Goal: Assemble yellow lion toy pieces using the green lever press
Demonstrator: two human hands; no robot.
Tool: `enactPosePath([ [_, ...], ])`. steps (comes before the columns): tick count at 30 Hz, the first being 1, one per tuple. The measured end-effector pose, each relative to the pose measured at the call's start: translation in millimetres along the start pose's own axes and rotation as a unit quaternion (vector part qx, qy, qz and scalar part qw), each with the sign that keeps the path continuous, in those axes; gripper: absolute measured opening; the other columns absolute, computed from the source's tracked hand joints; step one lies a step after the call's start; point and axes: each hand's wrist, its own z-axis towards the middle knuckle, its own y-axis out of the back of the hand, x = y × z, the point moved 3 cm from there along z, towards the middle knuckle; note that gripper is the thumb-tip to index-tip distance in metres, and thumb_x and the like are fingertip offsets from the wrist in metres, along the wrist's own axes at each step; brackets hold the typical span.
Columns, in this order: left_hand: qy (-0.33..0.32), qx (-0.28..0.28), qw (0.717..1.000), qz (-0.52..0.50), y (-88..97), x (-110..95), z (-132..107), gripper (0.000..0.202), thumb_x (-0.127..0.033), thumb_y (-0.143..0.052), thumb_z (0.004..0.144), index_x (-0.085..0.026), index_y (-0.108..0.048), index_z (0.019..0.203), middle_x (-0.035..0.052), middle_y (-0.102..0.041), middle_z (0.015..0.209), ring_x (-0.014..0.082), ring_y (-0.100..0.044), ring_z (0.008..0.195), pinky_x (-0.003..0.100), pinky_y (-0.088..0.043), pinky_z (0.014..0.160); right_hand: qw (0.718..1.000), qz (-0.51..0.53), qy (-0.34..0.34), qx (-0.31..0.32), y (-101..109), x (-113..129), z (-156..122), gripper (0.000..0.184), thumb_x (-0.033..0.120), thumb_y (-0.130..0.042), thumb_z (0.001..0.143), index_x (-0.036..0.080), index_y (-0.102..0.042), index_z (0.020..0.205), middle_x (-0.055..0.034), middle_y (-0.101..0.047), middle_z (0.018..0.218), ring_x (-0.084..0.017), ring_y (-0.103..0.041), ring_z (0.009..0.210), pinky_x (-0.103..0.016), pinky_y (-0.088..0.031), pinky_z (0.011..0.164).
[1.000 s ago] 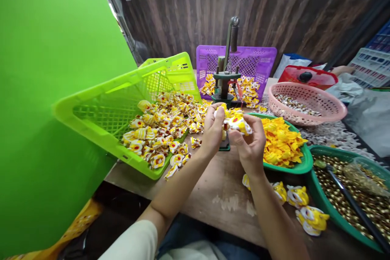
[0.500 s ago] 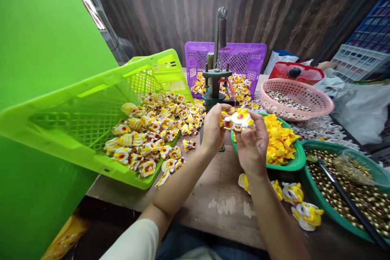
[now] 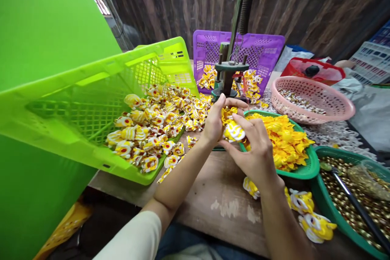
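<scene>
Above the front of the bench, a small yellow-and-white striped plastic figure [image 3: 234, 131] is held between my two hands. My left hand [image 3: 215, 124] is closed around a yellow plastic piece [image 3: 228, 114] just behind the figure; whether the two are joined I cannot tell. The thumb and fingers of my right hand [image 3: 257, 144] grip the figure from the right, its back covering part of it. Right behind the hands stands a hand press [image 3: 229, 67] with a long lever and a spring.
At left a tilted lime-green crate [image 3: 91, 65] spills many similar figures. A purple basket [image 3: 274, 44] stands behind the press. Rightward are a green basket [image 3: 313, 166] of yellow pieces, a pink basket [image 3: 338, 109] and a green tub [image 3: 332, 205] of gold beads. Loose figures [image 3: 317, 225] lie near the front.
The figure has been turned, so its striped side shows instead of the side with the red spot. My right hand has shifted its grip over it. The camera view has moved closer and lower.
</scene>
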Motion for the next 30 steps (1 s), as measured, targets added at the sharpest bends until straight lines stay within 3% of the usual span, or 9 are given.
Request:
enactPosePath([
  [11, -0.011, 0.019, 1.000, 0.011, 3.8, 5, 3, 0.052, -0.060, -0.050, 0.091, -0.013, -0.073, 0.083, 0.0062, -0.064, 0.071, 0.0139, -0.058, 0.062, 0.027, -0.046, 0.061, 1.000, -0.030, -0.004, -0.004, 5, -5, 0, 0.048, 0.036, -0.071, 0.086, 0.023, -0.058, 0.130, -0.0024, -0.048, 0.088, -0.013, -0.049, 0.063, -0.030, -0.053, 0.061],
  [17, -0.016, 0.021, 0.998, 0.051, 0.0, 5, 1, 0.046, -0.054, -0.050, 0.093, -0.013, -0.070, 0.085, 0.0031, -0.060, 0.071, 0.0103, -0.053, 0.059, 0.022, -0.043, 0.057, 0.998, -0.063, 0.008, 0.022, 6, -4, -1, 0.048, 0.035, -0.074, 0.084, 0.019, -0.059, 0.127, -0.0059, -0.056, 0.092, -0.019, -0.060, 0.077, -0.033, -0.055, 0.067],
  [24, -0.005, 0.052, 0.994, 0.098, -9.6, -11, -8, 0.048, -0.058, -0.050, 0.091, -0.013, -0.066, 0.089, -0.0001, -0.055, 0.072, 0.0079, -0.048, 0.057, 0.019, -0.040, 0.053, 0.999, -0.013, 0.034, -0.016, 1, 1, 0, 0.044, 0.032, -0.073, 0.084, 0.017, -0.058, 0.122, -0.0089, -0.063, 0.100, -0.023, -0.066, 0.092, -0.035, -0.059, 0.078],
  [28, -0.012, 0.040, 0.989, 0.144, -13.0, -10, -12, 0.040, -0.054, -0.061, 0.086, -0.014, -0.066, 0.084, -0.0004, -0.056, 0.071, 0.0081, -0.049, 0.058, 0.018, -0.041, 0.053, 0.998, -0.020, 0.005, -0.057, -3, 6, -15, 0.038, 0.032, -0.068, 0.088, 0.018, -0.057, 0.122, -0.0091, -0.063, 0.101, -0.023, -0.065, 0.091, -0.035, -0.058, 0.077],
  [30, 0.017, 0.029, 0.991, 0.131, -12.6, -2, -14, 0.038, -0.053, -0.064, 0.084, -0.015, -0.066, 0.083, -0.0012, -0.056, 0.070, 0.0078, -0.050, 0.056, 0.018, -0.041, 0.051, 1.000, -0.017, -0.017, -0.018, -4, -1, -23, 0.046, 0.035, -0.066, 0.089, 0.018, -0.054, 0.130, -0.0106, -0.062, 0.107, -0.023, -0.065, 0.093, -0.036, -0.058, 0.080],
])
